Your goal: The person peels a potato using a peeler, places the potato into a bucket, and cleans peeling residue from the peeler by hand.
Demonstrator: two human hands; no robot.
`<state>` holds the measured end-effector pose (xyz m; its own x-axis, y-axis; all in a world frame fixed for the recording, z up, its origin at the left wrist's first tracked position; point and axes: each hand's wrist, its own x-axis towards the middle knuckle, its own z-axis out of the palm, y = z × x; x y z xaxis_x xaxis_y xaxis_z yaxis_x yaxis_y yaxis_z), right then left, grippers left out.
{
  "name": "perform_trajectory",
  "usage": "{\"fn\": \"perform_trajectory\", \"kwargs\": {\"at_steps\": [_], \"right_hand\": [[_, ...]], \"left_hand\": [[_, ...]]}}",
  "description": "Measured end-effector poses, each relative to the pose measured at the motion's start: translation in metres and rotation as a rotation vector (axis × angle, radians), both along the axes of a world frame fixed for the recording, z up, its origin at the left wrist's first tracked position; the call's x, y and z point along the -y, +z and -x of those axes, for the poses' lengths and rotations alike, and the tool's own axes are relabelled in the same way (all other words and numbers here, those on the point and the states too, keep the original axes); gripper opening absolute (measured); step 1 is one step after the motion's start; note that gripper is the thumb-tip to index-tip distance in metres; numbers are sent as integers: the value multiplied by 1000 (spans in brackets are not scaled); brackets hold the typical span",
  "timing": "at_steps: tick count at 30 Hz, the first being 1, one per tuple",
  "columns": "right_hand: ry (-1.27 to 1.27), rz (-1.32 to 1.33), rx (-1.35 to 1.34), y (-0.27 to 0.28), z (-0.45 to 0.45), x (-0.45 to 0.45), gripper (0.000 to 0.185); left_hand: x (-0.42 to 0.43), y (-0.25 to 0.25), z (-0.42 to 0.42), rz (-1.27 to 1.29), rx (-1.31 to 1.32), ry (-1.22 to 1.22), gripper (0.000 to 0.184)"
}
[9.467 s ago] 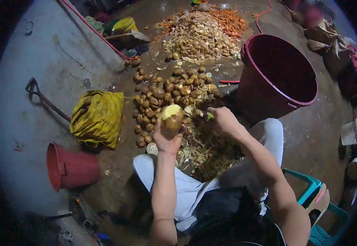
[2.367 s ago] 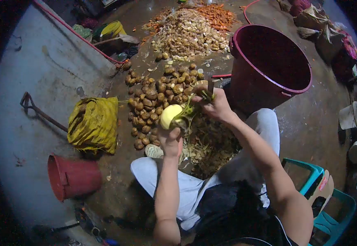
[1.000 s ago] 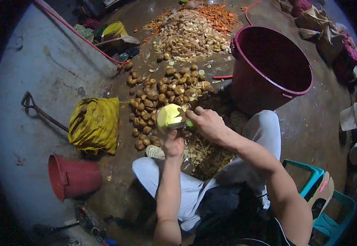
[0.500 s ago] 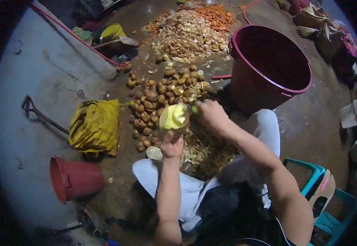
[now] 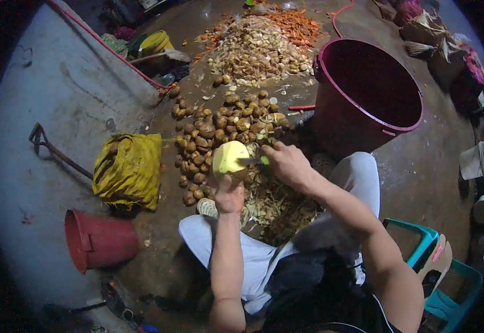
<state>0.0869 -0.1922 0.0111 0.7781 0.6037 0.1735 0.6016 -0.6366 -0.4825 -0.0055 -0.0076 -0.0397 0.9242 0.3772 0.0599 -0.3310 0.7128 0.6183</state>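
My left hand (image 5: 228, 194) holds up a large, round, partly peeled root vegetable (image 5: 231, 157), cupped from below. Its top shows smooth pale yellow flesh, while brown skin remains lower down. In my right hand (image 5: 287, 162) is a knife (image 5: 247, 161) with a dark blade and a bit of green at the handle. The blade points left, and its tip reaches the vegetable's right side. Beyond my hands lies a heap of brown, round unpeeled roots (image 5: 206, 131) on the floor. Peelings (image 5: 267, 205) cover the ground between my legs.
A big maroon tub (image 5: 336, 116) stands to the right of the heap. Farther back are pale chopped pieces (image 5: 258, 50) and orange pieces (image 5: 297, 26). To the left sit a yellow sack (image 5: 128, 172) and a red bucket (image 5: 106, 241); a teal stool (image 5: 425, 238) is at lower right.
The curled pale slice on top of the vegetable is gone, leaving a smooth face. My right hand has come slightly lower, and the knife blade now shows clearly against the vegetable.
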Motion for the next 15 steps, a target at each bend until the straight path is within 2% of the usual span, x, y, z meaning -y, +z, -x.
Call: {"fn": "perform_trajectory", "kwargs": {"at_steps": [3,5,7,9,12,14,15], "right_hand": [[24,15,67,-2,2,-6,34],[-90,88,26,-26,-32,-7,27],[-101,35,18,-21,-45,-4,23],[-65,-8,-107,-21,-40,0,21],[-3,-138,-117,-35,-47,10,34],[-22,-228,-244,-5,-44,17,51],[-55,-208,-161,5,-47,23,48]], "left_hand": [[2,-1,2,-106,-31,1,69],[3,0,2,-11,-40,-129,70],[6,11,4,-87,-5,-103,77],[6,20,7,-101,57,-121,82],[13,57,6,-133,93,-166,92],[8,44,5,-165,48,-135,96],[6,39,2,-196,18,-107,100]]}}
